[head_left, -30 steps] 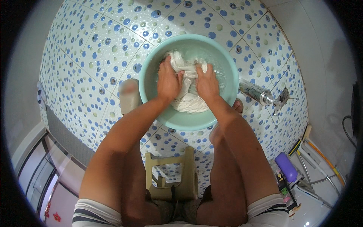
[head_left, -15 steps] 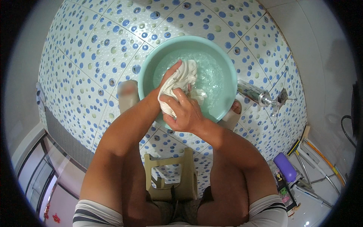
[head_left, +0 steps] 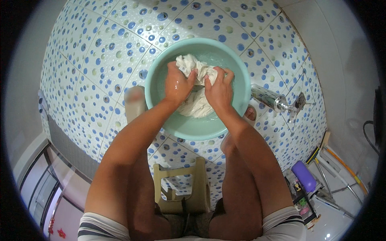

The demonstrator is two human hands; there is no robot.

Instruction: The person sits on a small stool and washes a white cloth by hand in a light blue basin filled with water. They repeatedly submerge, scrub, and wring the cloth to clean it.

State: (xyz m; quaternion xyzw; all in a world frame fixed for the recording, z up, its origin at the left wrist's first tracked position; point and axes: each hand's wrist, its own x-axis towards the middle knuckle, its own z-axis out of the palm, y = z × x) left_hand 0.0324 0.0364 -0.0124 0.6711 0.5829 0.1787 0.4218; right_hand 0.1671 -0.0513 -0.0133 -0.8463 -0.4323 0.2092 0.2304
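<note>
Both grips clutch white cloth [head_left: 196, 86], bunched lengthwise toward the person.

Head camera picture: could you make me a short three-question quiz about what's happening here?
1. True or false: both hands grip the white cloth.
2. What holds the cloth? A) a metal bucket B) a green basin C) a wooden box
3. Fill in: the basin stands on a floor with blue ____.

Key: 1 true: left hand and right hand both clutch it. 2 B. 3 dots.
</note>
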